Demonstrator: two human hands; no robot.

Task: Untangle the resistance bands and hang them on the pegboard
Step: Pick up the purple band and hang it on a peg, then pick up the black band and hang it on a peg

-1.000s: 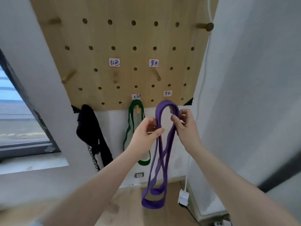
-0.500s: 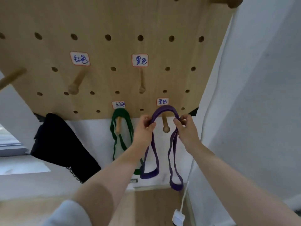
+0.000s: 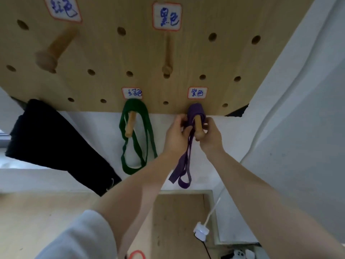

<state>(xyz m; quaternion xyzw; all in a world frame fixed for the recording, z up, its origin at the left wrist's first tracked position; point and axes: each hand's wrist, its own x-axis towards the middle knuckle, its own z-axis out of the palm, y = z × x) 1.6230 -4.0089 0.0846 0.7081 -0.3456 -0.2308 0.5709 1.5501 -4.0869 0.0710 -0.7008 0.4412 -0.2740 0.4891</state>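
A purple resistance band (image 3: 183,165) is looped over the lower right wooden peg (image 3: 198,128) of the wooden pegboard (image 3: 141,53), its loops dangling below. My left hand (image 3: 176,136) pinches the band's left side just under the peg. On the other side of the peg, my right hand (image 3: 211,136) grips the band. A green band (image 3: 137,139) hangs from the peg to the left. A red band (image 3: 137,255) shows at the bottom edge, on the floor.
Two bare pegs (image 3: 50,57) stick out higher on the board under handwritten labels. A black item (image 3: 56,144) hangs at the left. A white cable with a plug (image 3: 201,230) runs down by the right wall over the wooden floor.
Both hands carried the purple band up and over the lower right peg; its top now sits pushed back on the peg. The view has moved closer to the board.
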